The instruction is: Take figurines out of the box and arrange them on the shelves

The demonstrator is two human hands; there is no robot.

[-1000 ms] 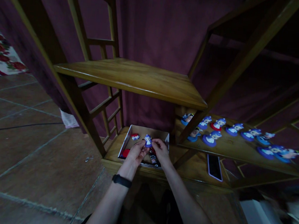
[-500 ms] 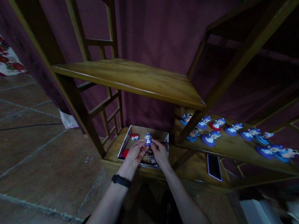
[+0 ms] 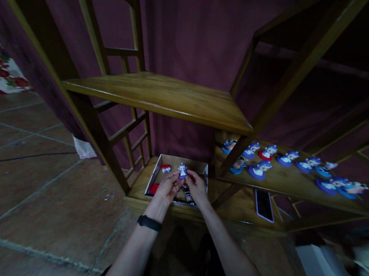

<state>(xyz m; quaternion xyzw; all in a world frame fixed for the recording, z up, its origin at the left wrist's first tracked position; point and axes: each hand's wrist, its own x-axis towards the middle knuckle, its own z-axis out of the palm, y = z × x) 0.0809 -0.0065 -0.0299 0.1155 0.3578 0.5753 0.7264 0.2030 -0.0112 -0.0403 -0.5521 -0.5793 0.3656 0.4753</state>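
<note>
A small figurine [image 3: 183, 170] with purple hair, a white body and a purple base stands upright between my two hands. My left hand [image 3: 168, 187] grips its base from the left, and the fingers of my right hand [image 3: 197, 188] close on the base from the right. Below them is a shallow cardboard box [image 3: 152, 179] with white walls. Inside it lie a red-based figurine [image 3: 166, 168] on its side, a red round piece [image 3: 154, 189] and a dark figurine [image 3: 188, 195], partly hidden by my hands.
Several figurines on blue, purple and red bases, among them a white and purple one [image 3: 260, 170], stand on the right shelf [image 3: 282, 177]. A phone [image 3: 264, 205] lies on the lower board. Above the box juts a wooden shelf [image 3: 162, 96]; a wooden post [image 3: 108, 158] rises left.
My hands keep hold of the figurine over the box, with hardly any movement. The view has shifted very slightly.
</note>
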